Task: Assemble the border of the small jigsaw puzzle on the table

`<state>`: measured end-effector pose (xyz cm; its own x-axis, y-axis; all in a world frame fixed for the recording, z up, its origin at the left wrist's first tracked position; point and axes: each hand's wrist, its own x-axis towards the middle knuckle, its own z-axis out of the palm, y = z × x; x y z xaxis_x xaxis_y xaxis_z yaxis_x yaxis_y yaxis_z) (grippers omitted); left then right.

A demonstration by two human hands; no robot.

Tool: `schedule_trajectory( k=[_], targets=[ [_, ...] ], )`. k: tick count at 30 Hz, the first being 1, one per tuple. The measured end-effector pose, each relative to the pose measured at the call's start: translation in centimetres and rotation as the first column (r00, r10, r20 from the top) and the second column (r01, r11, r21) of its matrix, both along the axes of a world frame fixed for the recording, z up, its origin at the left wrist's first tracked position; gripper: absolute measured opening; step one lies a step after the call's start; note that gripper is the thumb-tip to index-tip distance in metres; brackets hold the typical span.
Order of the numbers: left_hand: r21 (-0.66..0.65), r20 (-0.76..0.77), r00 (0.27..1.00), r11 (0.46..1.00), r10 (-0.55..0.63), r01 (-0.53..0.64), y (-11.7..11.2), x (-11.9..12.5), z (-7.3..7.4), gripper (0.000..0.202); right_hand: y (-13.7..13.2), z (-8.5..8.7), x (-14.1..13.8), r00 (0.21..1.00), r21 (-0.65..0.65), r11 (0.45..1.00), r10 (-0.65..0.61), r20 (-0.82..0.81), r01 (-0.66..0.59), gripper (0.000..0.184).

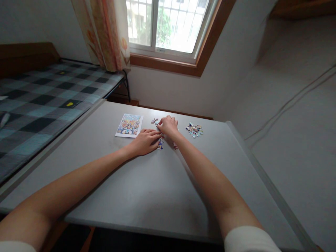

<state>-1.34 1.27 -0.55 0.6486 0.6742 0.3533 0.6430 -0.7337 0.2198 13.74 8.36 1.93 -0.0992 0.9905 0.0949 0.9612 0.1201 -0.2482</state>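
Observation:
My left hand lies flat on the table with its fingers stretched toward some joined jigsaw puzzle pieces, the fingertips touching their edge. Just beyond it, my right hand bends down over the same pieces, thumb and fingers pinched together at their upper part. Whatever is between those fingertips is too small to make out. A few puzzle pieces lie past the right hand, and others peek out beneath its wrist. Left of the hands rests a printed picture sheet with colourful cartoon figures.
A heap of loose puzzle pieces sits on the right of the grey table. A bed with a checked cover stands along the left. Behind the table are a wall, a curtain and a window.

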Motion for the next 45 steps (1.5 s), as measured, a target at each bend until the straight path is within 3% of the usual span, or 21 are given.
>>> schedule_trajectory(
  k=[5,13,18,23,28,33,45],
  targets=[
    [-0.005,0.016,1.000,1.000,0.001,-0.001,0.0,0.0,-0.1,0.037,-0.1,0.0,-0.2,0.998,-0.031,0.999,-0.011,-0.059,0.010,0.020],
    [0.001,0.008,1.000,1.000,0.000,0.000,0.0,0.1,0.0,0.036,-0.5,-0.7,-0.3,0.972,0.036,0.996,0.093,-0.217,-0.087,0.011],
    [-0.008,0.016,1.000,1.000,-0.004,0.004,-0.1,0.1,0.1,0.038,-0.6,-0.8,0.7,0.874,0.033,0.992,0.126,-0.470,-0.126,0.010],
    [-0.020,0.027,1.000,1.000,-0.008,0.009,0.0,0.0,-0.1,0.037,-2.2,0.0,3.9,0.738,0.051,0.968,0.221,-0.637,-0.246,0.011],
    [-0.013,0.018,1.000,1.000,0.000,0.001,0.0,0.0,-0.1,0.036,-5.2,0.3,6.4,0.772,-0.013,0.955,0.230,-0.592,-0.295,0.011],
    [-0.011,-0.002,1.000,1.000,0.014,-0.014,0.0,-0.1,-0.1,0.036,-7.9,-0.2,6.5,0.810,-0.047,0.949,0.241,-0.534,-0.313,0.010],
    [-0.001,0.012,1.000,1.000,0.000,0.000,-0.1,-0.3,0.0,0.037,-9.6,-0.2,5.6,0.873,-0.032,0.961,0.237,-0.426,-0.276,0.013]
  ],
)
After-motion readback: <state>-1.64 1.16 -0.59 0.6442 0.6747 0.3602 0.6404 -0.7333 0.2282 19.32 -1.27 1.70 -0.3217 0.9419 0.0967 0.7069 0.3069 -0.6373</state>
